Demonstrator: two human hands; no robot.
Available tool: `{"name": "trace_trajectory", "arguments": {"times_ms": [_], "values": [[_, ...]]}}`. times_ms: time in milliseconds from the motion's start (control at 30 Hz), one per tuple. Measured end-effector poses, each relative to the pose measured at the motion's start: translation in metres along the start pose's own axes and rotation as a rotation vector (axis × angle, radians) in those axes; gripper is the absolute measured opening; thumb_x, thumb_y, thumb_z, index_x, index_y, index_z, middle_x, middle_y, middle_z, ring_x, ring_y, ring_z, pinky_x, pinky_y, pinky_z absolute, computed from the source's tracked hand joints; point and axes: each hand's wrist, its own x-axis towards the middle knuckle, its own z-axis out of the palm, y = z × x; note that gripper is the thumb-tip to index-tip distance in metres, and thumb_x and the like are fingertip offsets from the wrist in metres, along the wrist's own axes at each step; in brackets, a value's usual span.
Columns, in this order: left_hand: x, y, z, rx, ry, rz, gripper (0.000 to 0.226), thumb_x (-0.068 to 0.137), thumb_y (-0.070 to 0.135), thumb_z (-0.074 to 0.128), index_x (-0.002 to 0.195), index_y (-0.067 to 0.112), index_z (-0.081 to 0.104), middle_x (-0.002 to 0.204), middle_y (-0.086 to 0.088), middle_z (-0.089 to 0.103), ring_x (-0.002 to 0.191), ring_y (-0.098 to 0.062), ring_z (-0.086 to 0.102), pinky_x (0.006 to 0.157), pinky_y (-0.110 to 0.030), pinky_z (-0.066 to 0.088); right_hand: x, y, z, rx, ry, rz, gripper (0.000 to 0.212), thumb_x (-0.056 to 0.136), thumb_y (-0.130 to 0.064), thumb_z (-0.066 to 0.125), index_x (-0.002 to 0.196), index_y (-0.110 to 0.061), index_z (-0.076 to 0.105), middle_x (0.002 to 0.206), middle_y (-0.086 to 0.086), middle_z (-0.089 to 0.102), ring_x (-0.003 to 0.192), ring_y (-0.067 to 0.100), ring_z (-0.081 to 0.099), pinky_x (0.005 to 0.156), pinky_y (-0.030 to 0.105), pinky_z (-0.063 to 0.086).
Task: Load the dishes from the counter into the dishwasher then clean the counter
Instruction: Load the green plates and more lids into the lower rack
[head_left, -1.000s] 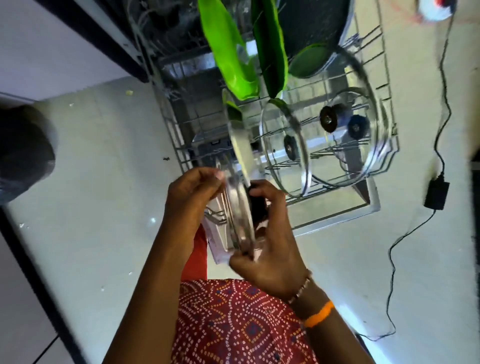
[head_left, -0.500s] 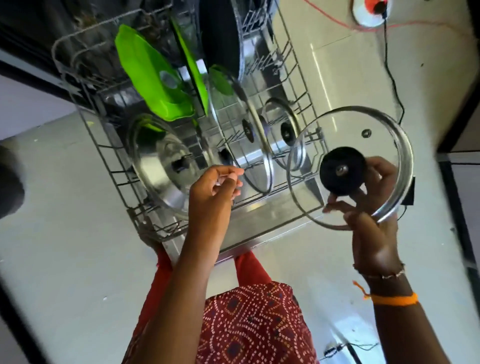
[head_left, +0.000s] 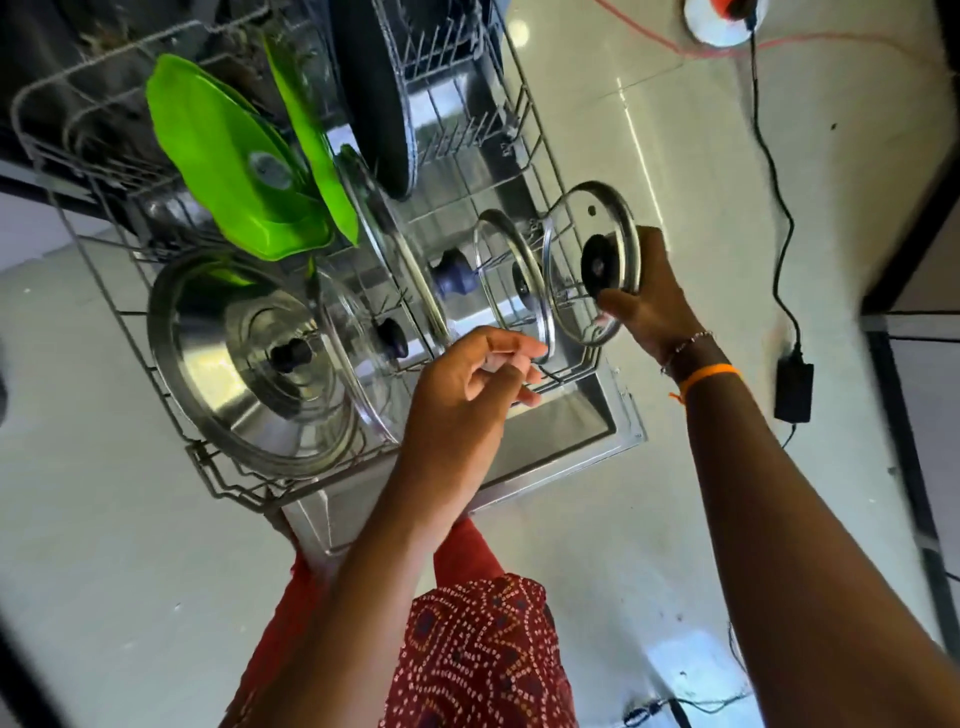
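The round glass lid with a steel rim and black knob stood on edge at the right end of the grey wire dishwasher rack, right of centre in the frame, its lower rim down among the tines. Your right hand gripped it from the right side, thumb across the front below the knob and fingers behind the glass.

Just to its left stood a smaller glass lid with a steel rim, then a tall glass lid with a dark blue knob, both upright in the same row. Further left, a clear glass lid leaned against a large stainless steel lid with a black knob in the lower left corner of the rack. Two bright green plastic plates stood tilted at the upper left, and a dark round pan stood on edge at top centre. A black power adapter on a cable lay on the pale floor at the right.

Your left hand hovered empty over the rack's front edge, fingers loosely curled and apart, fingertips near the smaller lid's lower rim; whether they touched it you could not tell.
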Motion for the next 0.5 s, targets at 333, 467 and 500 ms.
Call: {"name": "trace_trajectory", "arguments": {"times_ms": [333, 467, 500], "values": [[0.02, -0.011, 0.012, 0.125, 0.022, -0.23, 0.023, 0.095, 0.009, 0.045, 0.089, 0.022, 0.064, 0.081, 0.008, 0.062, 0.079, -0.005, 0.063, 0.076, -0.017, 0.053, 0.046, -0.01, -0.013, -0.118, -0.149, 0.049, 0.068, 0.059, -0.016, 0.055, 0.123, -0.001, 0.036, 0.083, -0.007, 0.047, 0.08, 0.015, 0.05, 0.071, 0.034, 0.05], [0.024, -0.012, 0.019, 0.148, 0.014, -0.299, 0.023, 0.096, 0.01, 0.044, 0.09, 0.022, 0.063, 0.08, 0.007, 0.061, 0.076, -0.007, 0.062, 0.087, -0.03, 0.052, 0.052, -0.01, -0.02, -0.185, -0.149, 0.058, 0.068, 0.058, -0.02, 0.055, 0.122, -0.005, 0.037, 0.085, 0.0, 0.049, 0.08, 0.021, 0.049, 0.08, 0.048, 0.05], [0.025, -0.012, 0.021, 0.15, 0.016, -0.306, 0.023, 0.096, 0.01, 0.044, 0.09, 0.022, 0.063, 0.08, 0.006, 0.061, 0.076, -0.008, 0.062, 0.088, -0.032, 0.052, 0.052, -0.009, -0.022, -0.208, -0.148, 0.061, 0.068, 0.058, -0.021, 0.055, 0.121, -0.005, 0.037, 0.087, 0.003, 0.049, 0.08, 0.023, 0.049, 0.08, 0.051, 0.05]]}}
